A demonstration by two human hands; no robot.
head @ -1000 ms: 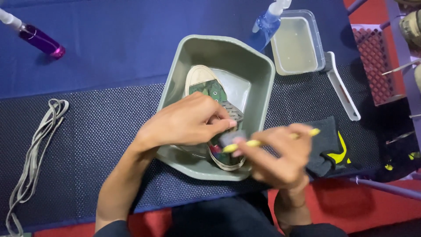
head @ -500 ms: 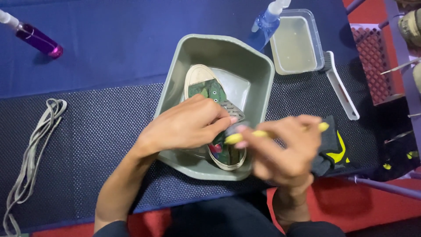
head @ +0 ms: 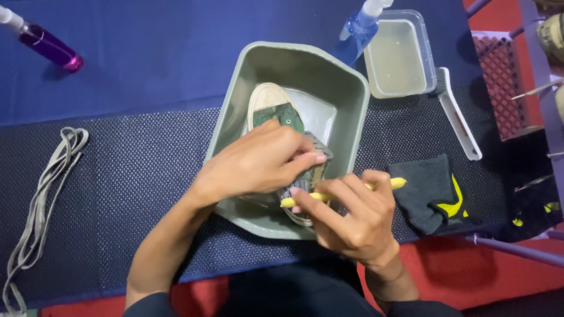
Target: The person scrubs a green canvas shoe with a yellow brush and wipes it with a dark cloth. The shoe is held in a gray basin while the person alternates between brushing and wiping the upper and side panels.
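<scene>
Down at the middle of the worktop (head: 147, 58) we see a grey-green plastic basin (head: 346, 88) standing on a dark dotted mat (head: 129, 176), and inside it lies a green patterned sneaker (head: 276, 111) with a cream toe cap pointing away from us. Our left hand (head: 252, 161) rests over the middle of the shoe, its fingers (head: 305, 159) curled down around the upper and tongue, so it is gripping the sneaker and keeping it against the basin floor. Our right hand (head: 352, 214) sits at the near right rim of the basin, its fingers closed around a slim yellow-handled brush (head: 382, 185); the handle runs leftward across the heel end of the shoe, and the brush head is hidden behind the hands, so we cannot tell exactly where it touches. Just right of that hand a dark grey cloth (head: 432, 194) with a yellow mark lies on the mat. Beyond the basin stand a clear tub (head: 399, 56) of cloudy liquid and a blue spray bottle (head: 358, 29) touching its left side, with a white-handled brush (head: 458, 117) lying just beside the tub. Far left, a purple spray bottle (head: 47, 44) lies on the blue cover, and grey laces (head: 47, 194) trail loosely over the mat, well apart from the basin.
</scene>
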